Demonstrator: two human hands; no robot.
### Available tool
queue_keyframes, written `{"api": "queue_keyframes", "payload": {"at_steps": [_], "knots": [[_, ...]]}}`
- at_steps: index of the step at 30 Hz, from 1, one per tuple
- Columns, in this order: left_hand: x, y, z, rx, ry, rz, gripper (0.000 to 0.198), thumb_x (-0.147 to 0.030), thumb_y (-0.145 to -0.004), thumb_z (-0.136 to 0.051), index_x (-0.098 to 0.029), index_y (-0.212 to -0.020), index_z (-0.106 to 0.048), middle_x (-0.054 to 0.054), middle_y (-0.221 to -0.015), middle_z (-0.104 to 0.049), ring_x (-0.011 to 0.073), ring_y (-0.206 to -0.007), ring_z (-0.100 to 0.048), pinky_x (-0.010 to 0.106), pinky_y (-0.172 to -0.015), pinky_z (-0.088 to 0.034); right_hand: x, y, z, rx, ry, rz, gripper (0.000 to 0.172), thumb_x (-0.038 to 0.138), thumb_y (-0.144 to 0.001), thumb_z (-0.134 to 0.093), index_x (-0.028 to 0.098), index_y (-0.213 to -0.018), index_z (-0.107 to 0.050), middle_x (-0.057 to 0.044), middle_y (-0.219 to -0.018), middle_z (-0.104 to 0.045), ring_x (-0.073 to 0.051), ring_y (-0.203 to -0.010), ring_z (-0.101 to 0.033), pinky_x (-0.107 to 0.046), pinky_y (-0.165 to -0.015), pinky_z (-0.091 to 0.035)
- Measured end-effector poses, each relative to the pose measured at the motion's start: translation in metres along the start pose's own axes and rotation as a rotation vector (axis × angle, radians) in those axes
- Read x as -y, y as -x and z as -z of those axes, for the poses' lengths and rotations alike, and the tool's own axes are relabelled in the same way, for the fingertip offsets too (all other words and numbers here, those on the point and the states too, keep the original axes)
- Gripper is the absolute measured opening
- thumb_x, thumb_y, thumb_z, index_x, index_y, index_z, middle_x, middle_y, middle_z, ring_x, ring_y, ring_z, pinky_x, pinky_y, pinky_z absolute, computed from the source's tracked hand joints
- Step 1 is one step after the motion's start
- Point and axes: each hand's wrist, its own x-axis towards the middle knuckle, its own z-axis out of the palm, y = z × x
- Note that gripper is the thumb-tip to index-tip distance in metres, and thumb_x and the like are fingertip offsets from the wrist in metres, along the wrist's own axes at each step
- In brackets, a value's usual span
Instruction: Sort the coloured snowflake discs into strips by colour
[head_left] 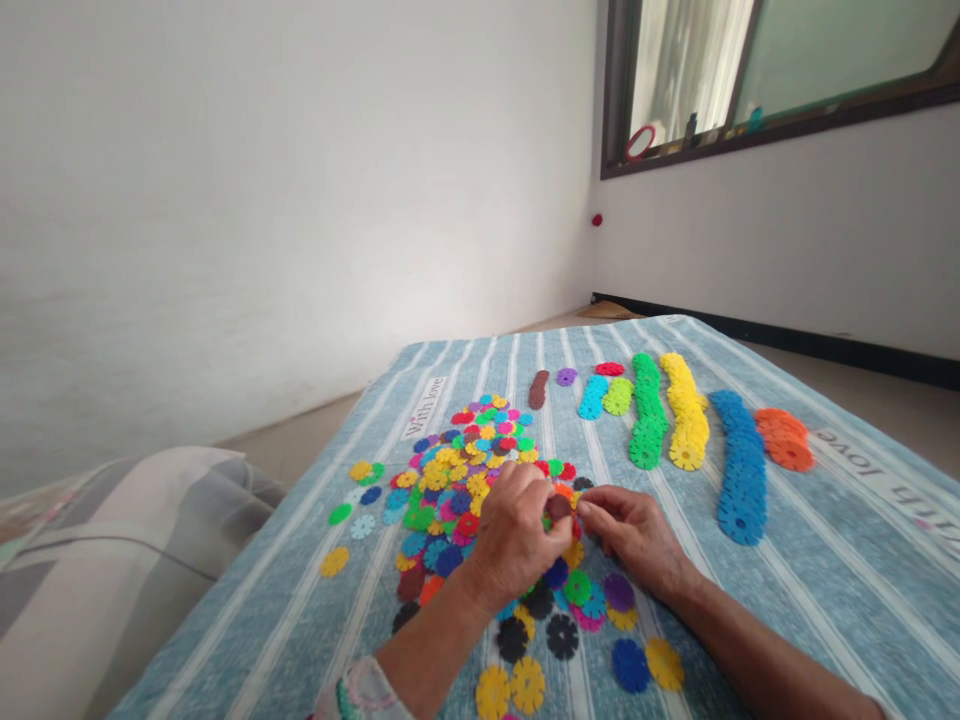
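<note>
A brown notched plastic disc (559,507) sits between the thumb and fingers of my left hand (517,525), above the right side of a mixed heap of colourful snowflake discs (442,475). Close beside it is my right hand (637,535), its thumb and fingertips pinched together at the heap's edge; what they hold, if anything, is hidden. Loose discs lie below both hands, among them a black disc (562,636), a purple disc (619,591) and a dark blue disc (631,665).
Overlapping single-colour rows lie to the right: green discs (646,410), yellow discs (684,410), blue discs (741,470) and orange discs (785,440). A short brown row (538,390) lies farther back. A striped cloth (337,640) covers the table; bundled fabric (127,560) is at left.
</note>
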Motion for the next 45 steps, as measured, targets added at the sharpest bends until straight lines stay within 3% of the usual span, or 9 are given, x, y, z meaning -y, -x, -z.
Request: {"api": "queue_keyframes", "payload": {"at_steps": [7, 13, 18, 24, 34, 38, 41, 45], "knots": [[-0.012, 0.01, -0.012, -0.097, 0.003, -0.089, 0.007, -0.01, -0.067, -0.054, -0.016, -0.065, -0.051, 0.005, -0.071, -0.053, 0.0192, -0.071, -0.048, 0.034, -0.065, -0.042, -0.005, 0.0, 0.002, 0.14, -0.08, 0.014, 0.026, 0.04, -0.078, -0.063, 0.015, -0.073, -0.068, 0.004, -0.053, -0.05, -0.006, -0.047, -0.037, -0.02, -0.044, -0.027], [-0.013, 0.009, -0.012, -0.099, 0.024, -0.139, 0.004, -0.012, -0.073, -0.054, -0.015, -0.071, -0.055, 0.007, -0.078, -0.057, 0.0199, -0.075, -0.05, 0.035, -0.069, -0.044, -0.006, -0.002, 0.003, 0.127, -0.148, -0.054, 0.028, 0.041, -0.074, -0.066, 0.015, -0.066, -0.062, 0.005, -0.049, -0.05, -0.005, -0.041, -0.038, -0.019, -0.041, -0.027], [0.011, 0.003, -0.001, -0.004, 0.089, -0.054, 0.007, -0.021, -0.076, -0.063, -0.015, -0.078, -0.06, 0.006, -0.081, -0.061, 0.0206, -0.08, -0.054, 0.035, -0.074, -0.045, -0.003, -0.004, 0.005, 0.02, -0.262, -0.106, 0.029, 0.042, -0.072, -0.068, 0.016, -0.063, -0.058, 0.002, -0.054, -0.058, -0.004, -0.039, -0.041, -0.018, -0.039, -0.026], [0.049, 0.012, 0.008, 0.132, 0.11, 0.054, 0.01, -0.012, -0.078, -0.058, -0.016, -0.07, -0.061, 0.003, -0.073, -0.061, 0.0173, -0.076, -0.055, 0.032, -0.074, -0.044, -0.002, -0.007, 0.007, -0.043, -0.301, -0.135, 0.03, 0.044, -0.068, -0.071, 0.016, -0.064, -0.058, 0.002, -0.053, -0.058, -0.004, -0.037, -0.04, -0.017, -0.036, -0.023], [0.029, 0.024, 0.012, 0.369, 0.077, -0.045, 0.01, -0.023, -0.076, -0.062, -0.016, -0.069, -0.061, 0.004, -0.074, -0.06, 0.0173, -0.075, -0.053, 0.029, -0.071, -0.042, -0.001, -0.006, 0.007, -0.025, -0.281, -0.129, 0.03, 0.044, -0.068, -0.071, 0.016, -0.064, -0.059, 0.002, -0.053, -0.058, -0.004, -0.038, -0.04, -0.018, -0.037, -0.023], [0.044, 0.024, 0.023, 0.517, 0.194, 0.007, 0.005, -0.022, -0.073, -0.063, -0.017, -0.074, -0.063, 0.001, -0.074, -0.059, 0.0133, -0.069, -0.053, 0.023, -0.064, -0.04, 0.0, -0.005, 0.007, -0.016, -0.274, -0.14, 0.032, 0.045, -0.068, -0.071, 0.016, -0.063, -0.058, 0.003, -0.051, -0.057, -0.004, -0.038, -0.04, -0.018, -0.038, -0.023], [0.057, 0.025, 0.035, 0.645, 0.198, 0.114, 0.005, -0.017, -0.067, -0.062, -0.016, -0.065, -0.058, -0.003, -0.068, -0.054, 0.0093, -0.06, -0.048, 0.02, -0.056, -0.034, -0.002, -0.005, 0.008, -0.008, -0.258, -0.152, 0.031, 0.045, -0.07, -0.07, 0.016, -0.064, -0.058, 0.004, -0.049, -0.055, -0.004, -0.038, -0.039, -0.018, -0.038, -0.022], [0.065, 0.026, 0.048, 0.693, 0.188, 0.196, 0.009, -0.012, -0.065, -0.056, -0.016, -0.058, -0.052, -0.003, -0.063, -0.051, 0.0087, -0.059, -0.047, 0.019, -0.055, -0.032, -0.005, -0.006, 0.008, 0.012, -0.222, -0.144, 0.03, 0.044, -0.073, -0.068, 0.017, -0.065, -0.058, 0.004, -0.048, -0.054, -0.004, -0.038, -0.036, -0.019, -0.039, -0.021]]}}
